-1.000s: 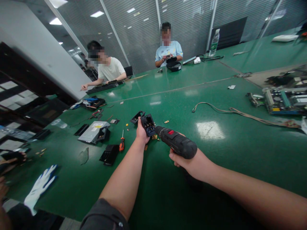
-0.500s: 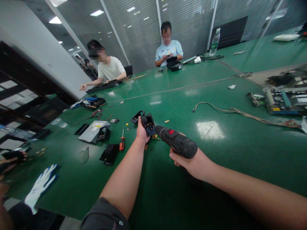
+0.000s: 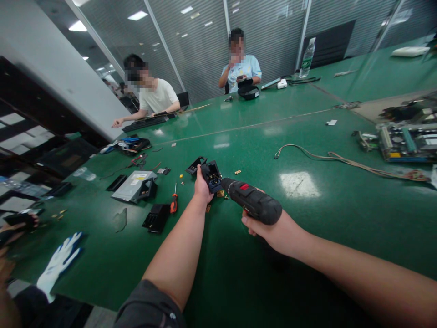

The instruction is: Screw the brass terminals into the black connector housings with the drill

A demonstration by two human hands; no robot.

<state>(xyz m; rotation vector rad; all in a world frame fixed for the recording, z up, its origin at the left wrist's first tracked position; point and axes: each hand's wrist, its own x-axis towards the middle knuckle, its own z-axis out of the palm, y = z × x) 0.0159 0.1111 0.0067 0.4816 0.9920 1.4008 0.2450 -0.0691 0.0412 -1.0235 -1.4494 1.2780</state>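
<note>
My left hand [image 3: 203,187] is closed around a black plastic housing [image 3: 212,176] with brass-coloured parts inside. In my right hand [image 3: 269,230] is a black cordless drill [image 3: 252,200] with a red switch, its chuck pointing left at the housing. The tip of the drill is at the housing's right side; whether the bit touches a screw inside cannot be made out. Another black plastic piece [image 3: 195,166] lies just behind my left hand. Small brass plates [image 3: 220,193] lie below the housing, and one more brass plate [image 3: 238,172] rests to its right.
Left of my arm lie an orange screwdriver [image 3: 174,203], an open black case [image 3: 156,217] and a grey metal drive [image 3: 133,186]. A white glove [image 3: 58,264] is nearer the edge. To the right are a thin cable [image 3: 334,157] and circuit boards [image 3: 406,143]. Two people sit across the table.
Both my hands, the housing and the drill stay almost where they were. The person across in the light blue shirt has raised one hand to the face.
</note>
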